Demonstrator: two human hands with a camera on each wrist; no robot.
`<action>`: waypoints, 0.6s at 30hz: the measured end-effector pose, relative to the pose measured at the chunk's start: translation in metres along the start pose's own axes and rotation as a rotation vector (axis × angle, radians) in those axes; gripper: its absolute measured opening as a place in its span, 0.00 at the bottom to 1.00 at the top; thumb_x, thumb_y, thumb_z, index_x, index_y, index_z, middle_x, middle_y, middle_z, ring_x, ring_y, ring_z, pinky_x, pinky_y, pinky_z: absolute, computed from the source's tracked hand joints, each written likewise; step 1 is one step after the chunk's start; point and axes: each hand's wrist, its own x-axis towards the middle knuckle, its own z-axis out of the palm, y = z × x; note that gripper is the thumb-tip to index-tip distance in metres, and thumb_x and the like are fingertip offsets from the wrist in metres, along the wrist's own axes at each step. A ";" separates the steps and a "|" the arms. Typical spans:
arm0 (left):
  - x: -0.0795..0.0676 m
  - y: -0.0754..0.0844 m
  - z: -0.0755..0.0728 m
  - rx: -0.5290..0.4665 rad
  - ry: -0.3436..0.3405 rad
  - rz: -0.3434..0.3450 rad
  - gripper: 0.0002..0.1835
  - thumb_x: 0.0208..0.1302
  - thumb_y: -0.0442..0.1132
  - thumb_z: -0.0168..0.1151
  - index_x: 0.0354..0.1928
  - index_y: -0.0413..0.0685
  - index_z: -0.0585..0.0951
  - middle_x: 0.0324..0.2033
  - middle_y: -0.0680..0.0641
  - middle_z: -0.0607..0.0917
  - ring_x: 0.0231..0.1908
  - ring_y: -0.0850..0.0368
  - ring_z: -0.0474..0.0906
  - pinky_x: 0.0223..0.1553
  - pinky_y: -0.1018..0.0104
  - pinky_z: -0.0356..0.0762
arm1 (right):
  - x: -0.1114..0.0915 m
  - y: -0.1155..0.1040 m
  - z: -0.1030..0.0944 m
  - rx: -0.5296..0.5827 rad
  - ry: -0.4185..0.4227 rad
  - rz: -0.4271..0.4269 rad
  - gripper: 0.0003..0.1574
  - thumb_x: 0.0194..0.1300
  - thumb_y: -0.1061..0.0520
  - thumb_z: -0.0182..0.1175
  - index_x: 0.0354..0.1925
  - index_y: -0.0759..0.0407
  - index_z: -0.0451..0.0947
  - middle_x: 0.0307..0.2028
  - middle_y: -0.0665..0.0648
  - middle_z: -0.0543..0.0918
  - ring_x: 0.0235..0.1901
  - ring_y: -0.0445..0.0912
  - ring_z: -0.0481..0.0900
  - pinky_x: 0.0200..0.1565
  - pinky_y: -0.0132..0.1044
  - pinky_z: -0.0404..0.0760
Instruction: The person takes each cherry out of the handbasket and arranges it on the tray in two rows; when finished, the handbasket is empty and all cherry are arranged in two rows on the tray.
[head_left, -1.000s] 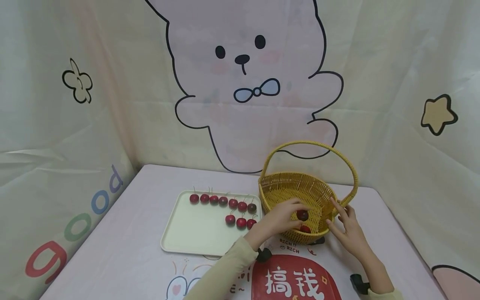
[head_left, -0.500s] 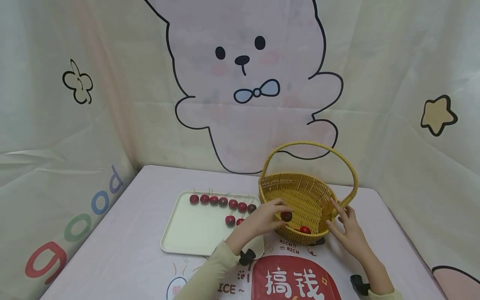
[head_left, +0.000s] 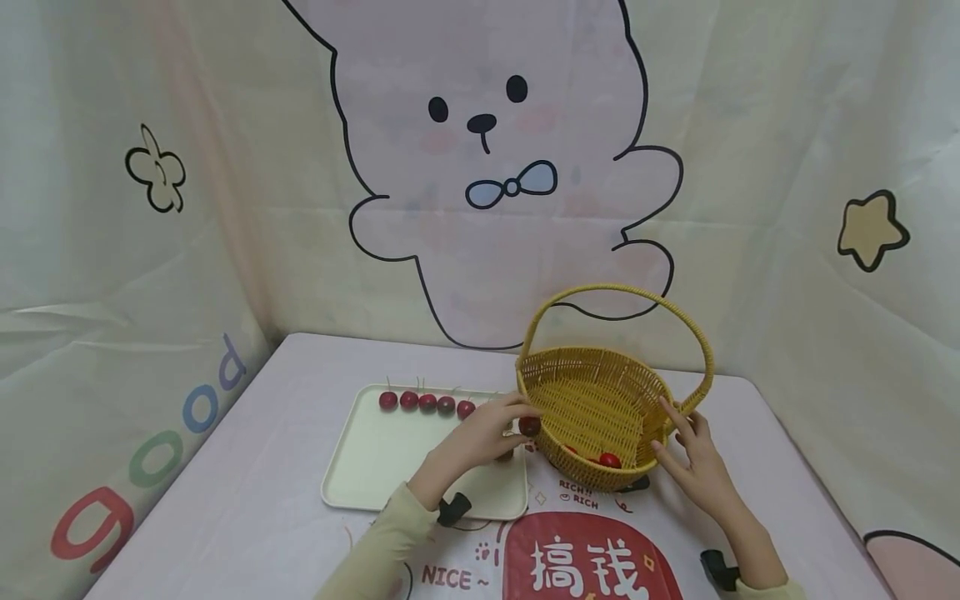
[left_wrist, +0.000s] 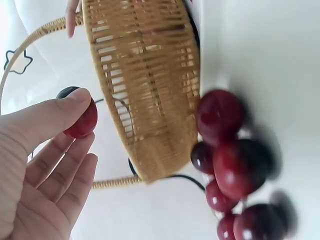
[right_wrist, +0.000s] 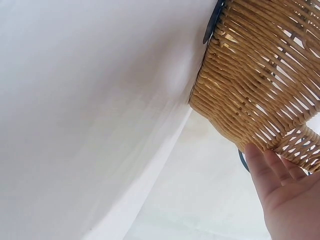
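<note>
My left hand (head_left: pixel 480 432) pinches a dark red cherry (head_left: pixel 529 427) between thumb and fingers, above the right end of the pale tray (head_left: pixel 360 475) and just left of the yellow wicker basket (head_left: pixel 600 392). In the left wrist view the held cherry (left_wrist: pixel 82 120) is apart from the basket's side. My right hand (head_left: pixel 701 462) rests against the basket's right rim with its fingers fairly straight. The right wrist view shows those fingers (right_wrist: pixel 257 167) touching the wicker. A few red cherries (head_left: pixel 610 460) lie in the basket's front part. Several cherries (head_left: pixel 427 403) line the tray's far edge; my left hand hides others.
The basket's tall handle (head_left: pixel 615 288) arches over it. A white cloth (head_left: pixel 247 467) with a red printed patch (head_left: pixel 588 554) covers the table. Printed curtains (head_left: pixel 247 167) stand close behind and on both sides.
My left hand has moved left from inside the basket to over the tray, still pinching the dark cherry. Another bit of red shows at the basket's front. My right hand stays on the rim.
</note>
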 end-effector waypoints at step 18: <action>-0.038 -0.038 -0.029 0.048 -0.039 -0.101 0.20 0.53 0.33 0.68 0.51 0.48 0.80 0.41 0.53 0.79 0.41 0.61 0.75 0.45 0.68 0.76 | 0.000 -0.003 -0.001 -0.001 -0.001 0.001 0.47 0.57 0.63 0.62 0.70 0.52 0.53 0.61 0.73 0.55 0.54 0.65 0.65 0.47 0.64 0.70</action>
